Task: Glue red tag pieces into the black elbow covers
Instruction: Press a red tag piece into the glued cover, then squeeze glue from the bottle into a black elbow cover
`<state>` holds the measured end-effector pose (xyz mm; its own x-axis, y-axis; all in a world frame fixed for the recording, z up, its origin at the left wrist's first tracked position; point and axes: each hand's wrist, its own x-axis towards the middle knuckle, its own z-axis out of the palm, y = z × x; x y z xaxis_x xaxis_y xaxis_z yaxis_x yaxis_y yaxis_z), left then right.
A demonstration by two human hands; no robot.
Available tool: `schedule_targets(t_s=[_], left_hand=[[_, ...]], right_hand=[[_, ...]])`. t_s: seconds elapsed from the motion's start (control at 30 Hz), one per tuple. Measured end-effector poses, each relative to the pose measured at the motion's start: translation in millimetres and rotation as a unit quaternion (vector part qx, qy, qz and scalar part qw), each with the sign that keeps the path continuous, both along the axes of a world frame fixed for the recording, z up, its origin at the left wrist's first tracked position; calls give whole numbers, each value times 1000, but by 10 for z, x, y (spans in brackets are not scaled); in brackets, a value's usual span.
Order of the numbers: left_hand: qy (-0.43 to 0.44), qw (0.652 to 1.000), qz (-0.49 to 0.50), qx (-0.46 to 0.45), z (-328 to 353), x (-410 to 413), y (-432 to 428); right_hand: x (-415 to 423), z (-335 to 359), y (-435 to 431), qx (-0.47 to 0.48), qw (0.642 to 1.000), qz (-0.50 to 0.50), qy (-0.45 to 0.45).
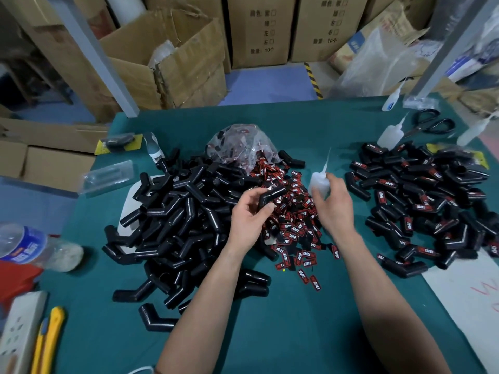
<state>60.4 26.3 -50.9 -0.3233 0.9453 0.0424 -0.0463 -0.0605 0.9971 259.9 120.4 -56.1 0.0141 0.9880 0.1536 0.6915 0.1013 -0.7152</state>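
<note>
A: Now, which markings are legible?

B: Each of the red tags (293, 228) reads "TAPER". The cartons (259, 31) behind the table are printed "10个".

A: Hand positions?

B: The left hand (249, 220) curls its fingers and thumb round one black elbow cover (271, 197), held above the tag pile. The right hand (336, 203) grips a white glue bottle (318, 182), nozzle pointing away from the person. Untagged covers (183, 211) are heaped left on the green table (270, 333), tagged covers (421, 201) right.

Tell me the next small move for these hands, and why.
Probably tip the glue bottle in the right hand toward the cover the left hand holds: the nozzle points up, away from it, and no red tag shows on it.
</note>
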Motion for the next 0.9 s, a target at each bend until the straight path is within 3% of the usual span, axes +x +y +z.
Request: schedule_targets(t_s=[0.1,0.23,0.33,0.47,0.53,0.77,0.9], left_hand=[[16,1000,13,9,3,2,3],[37,998,38,21,11,14,-12],[21,998,64,17,-23,12,-2],[2,996,81,22,-7,13,-4],[-1,996,85,33,5,18,-12],[-20,992,107,67,12,9,-11],[-35,991,112,71,-11,6,-3]], right_hand=[[-18,168,-39,-36,992,36,116],[6,473,-135,-55,944,119,304],[6,601,-164,-44,916,95,388],[26,680,-194,-58,842,74,531],[30,683,-205,-58,836,86,539],[-15,680,-247,-34,880,86,466],[-31,671,-242,-50,848,71,522]])
